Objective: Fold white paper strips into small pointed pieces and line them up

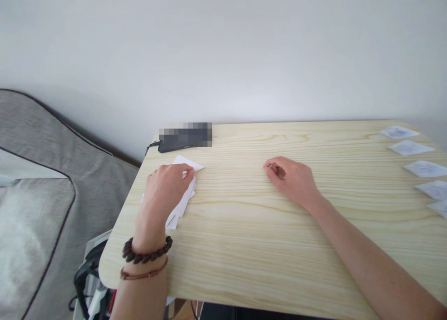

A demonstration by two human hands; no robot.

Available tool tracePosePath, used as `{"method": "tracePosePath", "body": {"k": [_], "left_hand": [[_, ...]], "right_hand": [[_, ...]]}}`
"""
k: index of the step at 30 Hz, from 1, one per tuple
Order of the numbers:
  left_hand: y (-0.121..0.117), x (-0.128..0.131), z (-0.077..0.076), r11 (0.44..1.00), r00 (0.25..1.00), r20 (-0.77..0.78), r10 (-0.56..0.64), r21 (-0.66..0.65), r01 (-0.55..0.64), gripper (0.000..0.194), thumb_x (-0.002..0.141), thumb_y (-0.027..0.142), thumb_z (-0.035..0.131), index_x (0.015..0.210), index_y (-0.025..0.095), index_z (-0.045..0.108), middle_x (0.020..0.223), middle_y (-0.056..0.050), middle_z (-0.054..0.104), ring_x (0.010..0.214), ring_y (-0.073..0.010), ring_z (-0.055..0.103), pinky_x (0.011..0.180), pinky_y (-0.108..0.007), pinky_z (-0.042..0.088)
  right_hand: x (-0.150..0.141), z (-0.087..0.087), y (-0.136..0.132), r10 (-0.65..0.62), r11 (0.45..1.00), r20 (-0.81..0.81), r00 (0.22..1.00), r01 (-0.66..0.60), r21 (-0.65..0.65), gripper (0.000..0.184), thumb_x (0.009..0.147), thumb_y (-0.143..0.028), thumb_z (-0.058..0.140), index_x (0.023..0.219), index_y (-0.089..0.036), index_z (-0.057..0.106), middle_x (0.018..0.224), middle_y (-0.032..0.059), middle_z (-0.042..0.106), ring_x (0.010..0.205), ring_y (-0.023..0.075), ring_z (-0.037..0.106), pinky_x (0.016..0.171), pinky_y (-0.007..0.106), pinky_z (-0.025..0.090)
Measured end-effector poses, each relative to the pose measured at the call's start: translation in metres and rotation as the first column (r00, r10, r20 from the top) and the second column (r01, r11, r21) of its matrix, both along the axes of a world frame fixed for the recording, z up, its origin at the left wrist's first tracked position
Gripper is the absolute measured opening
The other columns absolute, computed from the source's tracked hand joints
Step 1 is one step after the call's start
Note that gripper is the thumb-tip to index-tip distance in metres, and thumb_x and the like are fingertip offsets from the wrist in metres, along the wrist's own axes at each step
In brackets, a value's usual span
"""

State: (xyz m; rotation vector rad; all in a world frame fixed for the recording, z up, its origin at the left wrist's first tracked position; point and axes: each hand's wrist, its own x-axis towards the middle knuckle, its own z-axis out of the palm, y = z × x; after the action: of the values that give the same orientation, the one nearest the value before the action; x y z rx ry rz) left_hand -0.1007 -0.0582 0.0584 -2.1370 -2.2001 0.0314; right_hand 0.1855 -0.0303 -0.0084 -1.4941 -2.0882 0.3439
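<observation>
My left hand [166,188], with a beaded bracelet at its wrist, is over a pile of white folded paper pieces [183,203] on the left of the table. Its thumb and forefinger close on the top folded paper [188,161], whose pointed corner sticks out to the right. The other fingers and part of the pile are hidden beneath the hand. My right hand [293,178] rests above the middle of the table, thumb and fingertips curled together, with nothing visible in them. Several flat diamond-shaped folded papers [407,147] lie in a column along the right side.
A black device [174,143], partly blurred out, lies at the table's back left corner with a cable. The wooden table [237,245] meets a white wall [244,54]. To the left is a grey sofa [101,189]; bags and other items are below the table edge.
</observation>
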Motion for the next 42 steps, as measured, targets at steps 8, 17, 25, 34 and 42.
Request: {"method": "tracePosePath", "body": {"k": [8,17,25,34,42], "left_hand": [[-0.002,0.004,0.009,0.992,0.982,0.143,0.124,-0.038,-0.12,0.024,0.084,0.039,0.056,0.086,0.028,0.077,0.064,-0.005,0.071,0.073,-0.0312,0.067,0.06,-0.038,0.047],[-0.004,0.037,-0.017,0.789,0.736,0.318,-0.598,0.394,0.471,0.018,0.091,0.017,0.052,0.09,0.018,0.07,0.096,-0.003,0.076,0.094,-0.0177,0.069,0.087,-0.032,0.054],[-0.004,0.101,-0.062,0.664,0.528,0.421,-0.737,0.306,0.683,0.034,0.094,0.02,0.047,0.125,0.012,0.058,0.137,-0.01,0.056,0.132,-0.0234,0.047,0.112,-0.042,0.041],[0.032,0.08,-0.062,0.834,0.724,0.425,-0.543,0.371,0.408,0.039,0.093,0.025,0.047,0.128,0.009,0.052,0.136,-0.017,0.053,0.131,-0.0271,0.045,0.11,-0.046,0.039],[0.033,0.074,-0.068,0.852,0.794,0.313,-0.521,0.248,0.462,0.052,0.095,0.039,0.045,0.133,0.004,0.051,0.145,-0.019,0.044,0.138,-0.0311,0.036,0.113,-0.048,0.034]], "right_hand": [[0.0,0.001,0.001,-0.006,1.0,0.01,1.0,0.006,0.007,0.014,0.084,-0.025,0.053,0.085,-0.023,0.066,0.068,-0.0028,0.066,0.058,0.0125,0.058,0.06,0.025,0.038],[0.0,0.001,-0.001,-0.041,0.999,-0.041,0.998,0.04,-0.006,0.014,0.086,-0.028,0.054,0.087,-0.023,0.067,0.069,-0.0022,0.066,0.057,0.0126,0.056,0.06,0.026,0.04],[0.012,-0.01,0.012,-0.061,0.983,-0.043,0.997,0.067,0.173,0.027,0.091,-0.027,0.047,0.107,-0.016,0.066,0.105,0.0129,0.064,0.102,0.0264,0.057,0.092,0.04,0.045],[0.009,-0.009,0.011,-0.018,0.991,0.111,0.994,0.003,0.131,0.047,0.093,-0.042,0.048,0.126,-0.011,0.057,0.124,0.0153,0.055,0.104,0.0294,0.051,0.096,0.046,0.045],[0.01,-0.007,0.011,0.057,0.992,0.056,0.997,-0.063,0.112,0.035,0.09,-0.043,0.054,0.113,-0.018,0.062,0.122,0.0102,0.059,0.109,0.0271,0.052,0.1,0.044,0.043]]}}
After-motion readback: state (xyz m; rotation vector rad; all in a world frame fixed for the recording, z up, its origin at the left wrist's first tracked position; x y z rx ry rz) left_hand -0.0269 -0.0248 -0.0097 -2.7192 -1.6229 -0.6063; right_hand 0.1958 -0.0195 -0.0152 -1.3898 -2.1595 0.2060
